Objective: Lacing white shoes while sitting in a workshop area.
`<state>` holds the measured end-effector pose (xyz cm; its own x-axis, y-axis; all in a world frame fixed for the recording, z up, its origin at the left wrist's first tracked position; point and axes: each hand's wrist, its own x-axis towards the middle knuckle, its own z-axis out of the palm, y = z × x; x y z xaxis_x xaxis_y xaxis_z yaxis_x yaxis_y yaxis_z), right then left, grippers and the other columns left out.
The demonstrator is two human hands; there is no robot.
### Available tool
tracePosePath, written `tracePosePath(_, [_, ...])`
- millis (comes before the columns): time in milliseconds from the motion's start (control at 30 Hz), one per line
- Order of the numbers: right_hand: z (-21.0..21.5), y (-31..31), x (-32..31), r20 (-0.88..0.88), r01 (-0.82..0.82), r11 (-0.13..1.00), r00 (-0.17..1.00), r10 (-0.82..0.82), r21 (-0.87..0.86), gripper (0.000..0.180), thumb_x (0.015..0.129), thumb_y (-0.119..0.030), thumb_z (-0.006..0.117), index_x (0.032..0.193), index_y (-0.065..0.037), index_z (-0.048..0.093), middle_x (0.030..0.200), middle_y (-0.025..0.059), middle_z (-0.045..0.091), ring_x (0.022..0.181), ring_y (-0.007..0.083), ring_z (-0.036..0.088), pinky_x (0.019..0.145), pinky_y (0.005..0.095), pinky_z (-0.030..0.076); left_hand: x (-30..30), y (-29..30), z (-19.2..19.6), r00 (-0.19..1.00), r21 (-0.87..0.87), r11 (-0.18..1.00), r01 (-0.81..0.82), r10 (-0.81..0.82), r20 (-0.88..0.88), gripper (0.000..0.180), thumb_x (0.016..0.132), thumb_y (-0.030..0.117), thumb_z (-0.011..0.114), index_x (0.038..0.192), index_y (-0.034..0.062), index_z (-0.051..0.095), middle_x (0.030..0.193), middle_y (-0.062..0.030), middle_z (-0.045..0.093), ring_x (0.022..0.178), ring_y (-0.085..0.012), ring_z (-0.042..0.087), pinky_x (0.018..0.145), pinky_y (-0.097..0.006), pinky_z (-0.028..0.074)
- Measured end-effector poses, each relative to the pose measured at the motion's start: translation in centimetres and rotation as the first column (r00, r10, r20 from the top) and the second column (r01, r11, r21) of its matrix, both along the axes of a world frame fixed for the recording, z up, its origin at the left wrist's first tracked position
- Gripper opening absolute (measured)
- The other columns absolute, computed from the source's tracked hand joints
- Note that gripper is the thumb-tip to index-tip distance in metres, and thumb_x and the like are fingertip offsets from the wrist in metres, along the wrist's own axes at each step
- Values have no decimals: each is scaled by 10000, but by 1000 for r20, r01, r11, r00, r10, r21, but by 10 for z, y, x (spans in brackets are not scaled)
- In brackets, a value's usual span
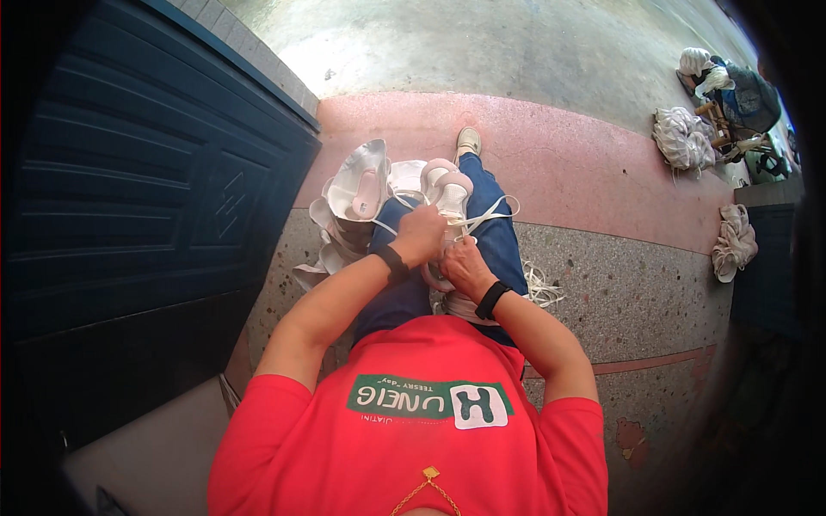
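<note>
Head view: on the person's lap, above the speckled stone floor [619,301], lies a pale pink-and-white shoe part [449,193]. The left hand [419,234] and right hand [467,267] each close their grip on its white straps [490,211]. An opened white bag [357,193] sits beside the left knee.

1. A dark blue panelled door [146,172] fills the left side; its panels lie in shade.
2. The floor nearby is speckled grey terrazzo [619,292]; beyond it runs a pink band [585,163] — then bare grey concrete [516,52], bright with daylight.
3. White cloth bundles [684,138] lie at the far right; another bundle [734,242] rests nearer — beside a dark doorway.
</note>
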<state>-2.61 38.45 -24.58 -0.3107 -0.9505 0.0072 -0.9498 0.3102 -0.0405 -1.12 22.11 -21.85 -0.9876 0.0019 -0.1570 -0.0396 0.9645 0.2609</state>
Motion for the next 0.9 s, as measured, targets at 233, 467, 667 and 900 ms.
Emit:
tracePosePath(233, [-9, 0, -1, 31, -22, 1000, 999, 22, 16, 87, 856, -166, 607, 842, -150, 692, 773, 43, 671, 771, 205, 674, 714, 408, 425, -4, 8, 0, 996, -89, 994, 67, -61, 68, 147, 813, 156, 694, 903, 79, 780, 1032, -153, 680, 995, -323, 673, 777, -407, 593])
tracePosePath(467, [4, 21, -13, 246, 256, 966, 939, -240, -36, 68, 838, -201, 658, 809, -151, 695, 763, 76, 713, 718, 266, 711, 672, 439, 456, -7, -2, -9, 960, 426, 873, -238, 144, 241, 143, 832, 185, 711, 891, 64, 762, 894, -148, 713, 797, -249, 705, 717, -354, 566])
tracePosePath(667, [13, 22, -20, 567, 621, 784, 652, -504, -18, 184, 919, -224, 575, 884, -74, 676, 832, 186, 710, 820, 405, 697, 784, 534, 505, 2, -16, -45, 813, 795, 171, -582, 143, 564, 100, 869, 115, 762, 904, 26, 733, 818, -22, 695, 685, -106, 634, 618, -254, 518])
tracePosePath(900, [-33, 25, -41, 846, 695, 719, 376, -378, 13, 246, 964, -189, 546, 976, 15, 684, 853, 206, 700, 810, 331, 680, 742, 425, 518, -3, -5, -10, 873, 718, 510, -473, 164, 459, 204, 846, 148, 772, 982, 3, 728, 782, -61, 705, 657, -121, 659, 577, -281, 517])
